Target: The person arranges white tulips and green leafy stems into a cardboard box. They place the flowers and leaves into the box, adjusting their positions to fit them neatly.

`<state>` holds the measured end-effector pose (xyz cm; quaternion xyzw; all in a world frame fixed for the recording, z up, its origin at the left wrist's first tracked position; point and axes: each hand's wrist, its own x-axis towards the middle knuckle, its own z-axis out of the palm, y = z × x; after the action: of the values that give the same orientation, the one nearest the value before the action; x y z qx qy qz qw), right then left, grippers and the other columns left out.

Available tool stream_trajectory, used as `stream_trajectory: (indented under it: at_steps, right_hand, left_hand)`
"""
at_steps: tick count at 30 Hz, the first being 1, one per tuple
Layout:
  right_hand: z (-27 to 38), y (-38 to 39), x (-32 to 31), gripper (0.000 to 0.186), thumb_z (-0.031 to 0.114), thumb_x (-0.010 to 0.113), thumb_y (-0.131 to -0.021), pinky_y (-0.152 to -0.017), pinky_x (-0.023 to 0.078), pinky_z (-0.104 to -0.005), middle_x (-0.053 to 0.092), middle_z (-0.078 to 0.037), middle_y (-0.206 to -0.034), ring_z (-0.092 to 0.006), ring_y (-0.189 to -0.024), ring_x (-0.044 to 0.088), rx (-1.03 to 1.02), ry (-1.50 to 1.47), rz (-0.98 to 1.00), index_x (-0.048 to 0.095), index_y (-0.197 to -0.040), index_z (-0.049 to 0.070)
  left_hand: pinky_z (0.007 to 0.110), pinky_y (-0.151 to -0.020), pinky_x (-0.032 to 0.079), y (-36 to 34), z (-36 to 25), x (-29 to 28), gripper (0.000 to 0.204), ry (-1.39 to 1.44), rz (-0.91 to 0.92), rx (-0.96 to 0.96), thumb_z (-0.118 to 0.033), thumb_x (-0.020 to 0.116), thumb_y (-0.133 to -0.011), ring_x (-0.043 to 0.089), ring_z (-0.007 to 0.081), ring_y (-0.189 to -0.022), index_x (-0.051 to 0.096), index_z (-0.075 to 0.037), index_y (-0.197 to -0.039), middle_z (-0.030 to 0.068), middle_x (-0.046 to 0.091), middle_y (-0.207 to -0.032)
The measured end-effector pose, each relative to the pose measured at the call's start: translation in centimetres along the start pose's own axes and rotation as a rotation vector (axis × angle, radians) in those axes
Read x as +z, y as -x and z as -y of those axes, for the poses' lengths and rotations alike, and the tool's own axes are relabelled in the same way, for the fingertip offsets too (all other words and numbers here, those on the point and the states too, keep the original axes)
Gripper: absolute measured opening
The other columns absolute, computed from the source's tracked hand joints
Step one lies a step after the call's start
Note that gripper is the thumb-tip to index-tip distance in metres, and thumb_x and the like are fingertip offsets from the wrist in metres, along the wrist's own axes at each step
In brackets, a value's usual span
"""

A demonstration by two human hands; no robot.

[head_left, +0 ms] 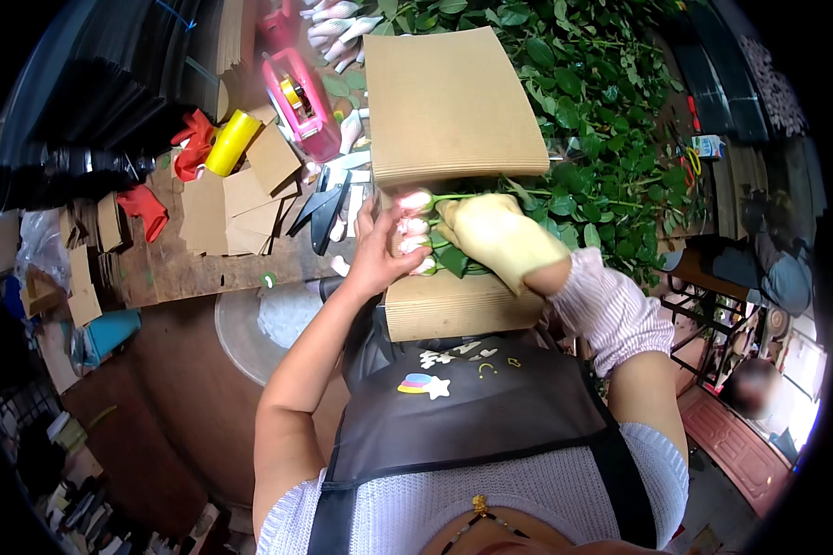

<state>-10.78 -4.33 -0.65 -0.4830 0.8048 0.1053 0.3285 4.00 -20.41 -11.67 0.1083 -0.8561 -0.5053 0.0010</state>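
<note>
A row of pink-and-white roses [415,226] lies between two stacks of corrugated cardboard, heads to the left and green stems to the right. My bare left hand [379,252] curves around the flower heads, thumb at the near one and fingers at the far side. In a pale yellow glove, my right hand [498,233] is closed over the stems just right of the heads; its fingertips are partly hidden. The far cardboard stack [453,102] sits beyond both hands. Under my right wrist is the near cardboard stack [463,310], against my dark apron.
Black scissors [322,215], cardboard pieces [236,208] and a pink tape dispenser [301,104] lie left on the wooden table. Nearby are a yellow roll [233,143] and net-wrapped flower heads [338,28]. Leafy stems [592,111] cover the right side. A clear tub [250,324] stands below the table edge.
</note>
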Motion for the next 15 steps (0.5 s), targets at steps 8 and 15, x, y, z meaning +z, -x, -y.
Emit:
stream_trajectory:
  at_steps: [8,15]
  right_hand:
    - [0.8,-2.3,-0.4,0.042,0.013,0.073,-0.087,-0.074,0.061,-0.0496,0.076,-0.012,-0.118,-0.0278,-0.104,0.076,0.038,-0.107,0.176,0.067,-0.128,0.008]
    - [2.2,2.3,-2.9,0.08,0.012,0.078,-0.082,-0.074,0.063,-0.048,0.076,-0.013,-0.112,-0.0274,-0.101,0.076,0.175,-0.08,0.036,0.04,-0.151,-0.001]
  left_hand:
    - [0.058,-0.121,0.026,-0.9,-0.2,-0.2,0.069,0.201,0.04,-0.089,-0.041,0.089,-0.076,0.021,0.0528,-0.149,0.065,-0.015,-0.135,0.037,0.027,-0.156]
    - [0.045,-0.117,0.036,-1.1,-0.1,1.6,0.036,0.133,-0.204,-0.098,-0.03,0.09,-0.078,0.039,0.0408,-0.146,0.071,-0.006,-0.097,0.0277,0.036,-0.155]
